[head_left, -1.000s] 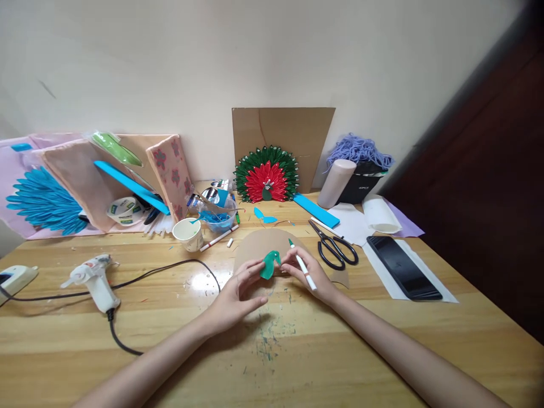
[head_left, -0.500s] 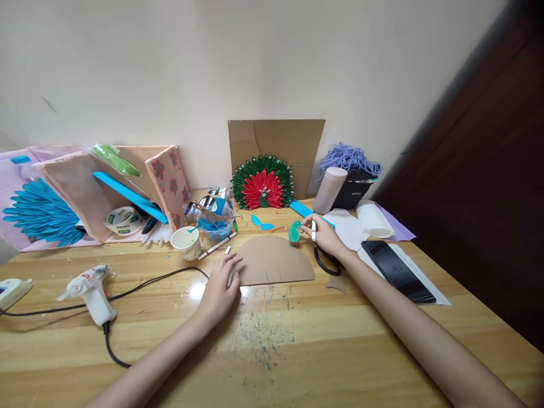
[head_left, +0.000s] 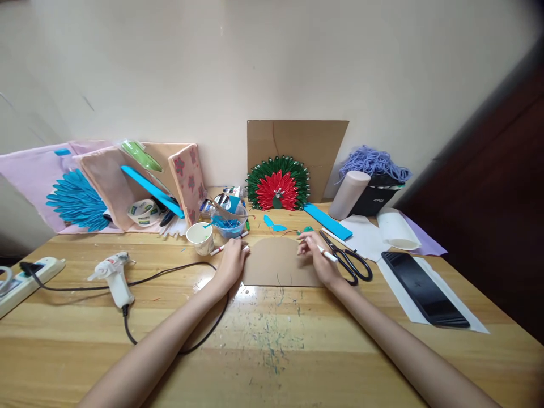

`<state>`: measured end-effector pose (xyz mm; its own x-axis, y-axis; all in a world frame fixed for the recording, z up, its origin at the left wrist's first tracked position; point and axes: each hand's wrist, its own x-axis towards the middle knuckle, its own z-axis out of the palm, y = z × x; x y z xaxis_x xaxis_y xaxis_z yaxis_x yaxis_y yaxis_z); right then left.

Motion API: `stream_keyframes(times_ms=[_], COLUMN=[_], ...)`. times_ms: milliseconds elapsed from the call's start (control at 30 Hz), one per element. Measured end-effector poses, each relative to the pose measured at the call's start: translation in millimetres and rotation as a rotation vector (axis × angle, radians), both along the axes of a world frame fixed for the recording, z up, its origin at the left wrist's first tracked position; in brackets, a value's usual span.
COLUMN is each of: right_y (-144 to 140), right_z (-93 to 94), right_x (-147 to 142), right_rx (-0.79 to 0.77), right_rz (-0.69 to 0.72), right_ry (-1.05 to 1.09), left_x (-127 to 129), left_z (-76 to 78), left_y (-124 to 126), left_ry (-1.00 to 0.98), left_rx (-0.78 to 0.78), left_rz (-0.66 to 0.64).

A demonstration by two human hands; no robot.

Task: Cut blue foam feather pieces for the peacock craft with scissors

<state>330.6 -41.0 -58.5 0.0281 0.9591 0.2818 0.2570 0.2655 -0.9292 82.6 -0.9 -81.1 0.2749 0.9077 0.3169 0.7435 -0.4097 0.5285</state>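
A brown cardboard half-disc lies flat on the wooden table in front of me. My left hand rests at its left edge, fingertips beside a small white pen cap; I see nothing held in it. My right hand sits at the half-disc's right edge and grips a white marker. A small green paper cutout lies on the table just beyond my right hand, next to two blue paper pieces.
Black scissors lie right of my right hand, a black phone further right. A glue gun with its cord, a power strip and a paper cup are on the left. A red-green peacock craft leans against cardboard at the wall.
The green cutout, held by both hands, was carried off by my right hand and now lies on the table. Both hands are now at the half-disc's edges.
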Motion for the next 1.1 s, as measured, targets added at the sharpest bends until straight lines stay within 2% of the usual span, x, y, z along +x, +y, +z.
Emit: stream_keyframes(times_ms=[67,133,333,567,800,933,1100], right_y=[-7,-11,-22,-28,-29,-30,-34], right_z=[-2.4,-4.6,-7.8,-8.3,-7.7,-7.0,-1.7], right_x=[-11,-17,-24,-27,-26,-25,-23], right_rx=[-0.042,-0.064,-0.138,-0.236,-0.192,-0.14,-0.07], right_rz=[0.165,0.272,0.404,0.472,0.408,0.392,0.488], right_ry=[0.117,0.207,0.236,0.253,0.165,0.135,0.064], left_x=[4,9,15,13,18,22,21], left_z=[5.6,11.8,17.0,17.5,23.6,33.6,52.5], left_y=[-5,-11,-21,-22,-29,-32,-37], left_ry=[-0.115,-0.229,-0.386,-0.32,-0.275,-0.199,-0.042], left_rx=[-0.008,-0.028,-0.17,-0.134,-0.108,-0.146,-0.233], left_rz=[-0.089,-0.167,-0.278,-0.332,-0.456,-0.484,-0.554])
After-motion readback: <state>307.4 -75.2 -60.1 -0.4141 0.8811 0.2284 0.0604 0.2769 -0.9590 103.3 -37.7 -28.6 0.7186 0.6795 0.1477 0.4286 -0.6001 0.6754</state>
